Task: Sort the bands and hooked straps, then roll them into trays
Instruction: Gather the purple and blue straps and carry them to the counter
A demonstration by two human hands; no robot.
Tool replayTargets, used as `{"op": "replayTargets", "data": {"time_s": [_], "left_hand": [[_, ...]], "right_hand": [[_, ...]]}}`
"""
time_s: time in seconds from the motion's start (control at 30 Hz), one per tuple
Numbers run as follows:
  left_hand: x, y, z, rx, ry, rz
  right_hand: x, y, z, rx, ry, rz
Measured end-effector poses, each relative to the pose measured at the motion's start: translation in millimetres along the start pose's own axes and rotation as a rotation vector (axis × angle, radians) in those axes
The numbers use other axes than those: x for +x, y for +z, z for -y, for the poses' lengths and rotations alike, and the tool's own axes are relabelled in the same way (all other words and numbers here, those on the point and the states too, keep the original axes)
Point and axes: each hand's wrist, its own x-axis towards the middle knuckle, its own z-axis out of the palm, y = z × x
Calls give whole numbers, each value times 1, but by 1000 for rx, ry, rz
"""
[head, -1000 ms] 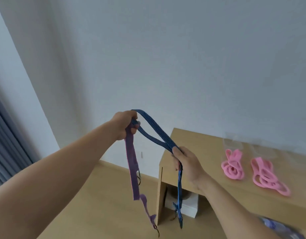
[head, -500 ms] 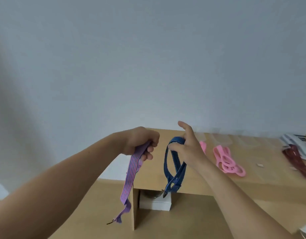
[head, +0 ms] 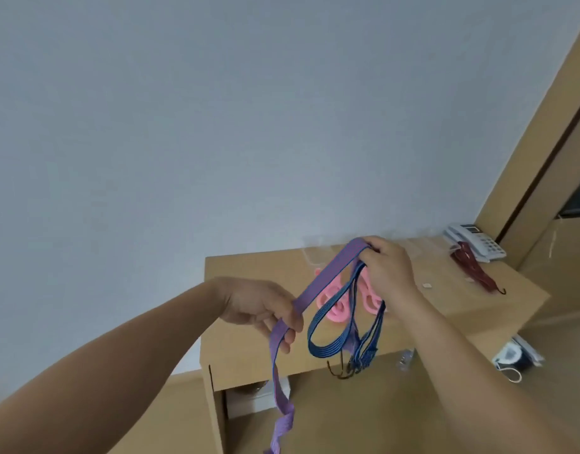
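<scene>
Two grasps | left hand (head: pixel 262 306): purple strap (head: pixel 327 273) | right hand (head: pixel 388 270): purple strap end, blue strap (head: pixel 327 350)

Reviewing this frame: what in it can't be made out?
Head view:
- purple strap: lower end cut off by the bottom edge.
- pink bands: partly behind the blue strap and right hand; count unclear.
- clear trays: faint and blurred; number and contents unclear.
- hooks on the blue strap: small, blurred; count unclear.

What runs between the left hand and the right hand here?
In the head view, the purple strap stretches from the left hand up to the right hand; the blue hooked strap hangs below that hand.
</scene>
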Motion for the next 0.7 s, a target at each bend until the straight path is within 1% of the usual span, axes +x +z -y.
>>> {"op": "replayTargets", "data": {"time_s": [0.07,0.1,0.13,0.2,0.27,0.3,0.37,0.43,0.53,0.57,0.63,0.7], "left_hand": [[12,3,5,75,-19,43],[17,4,1,63,7,47],[22,3,-7,20,54,38],[33,2,-34,-96,160,2],[47,4,-66,-159,248,-27],[56,7,-82,-132,281,-34],[77,18,-110,64,313,-34],[96,37,-131,258,319,3],[117,60,-157,374,355,69],[124,63,-162,420,371,63],[138,61,-168,561,387,12],[158,56,-164,720,344,-61]], "right_hand": [[5,-15,-12,-25,61,-86],[5,-24,-18,-71,96,-101],[2,-33,-25,-110,129,-88],[-9,-49,-35,-149,189,-1],[-25,-62,-41,-220,175,85],[-33,-67,-43,-263,148,98],[-44,-71,-45,-275,123,73],[-52,-75,-51,-206,118,58],[-58,-88,-65,-231,129,41],[-59,-95,-72,-244,153,9],[-58,-115,-85,-265,217,-109],[-53,-138,-98,-297,240,-238]]}}
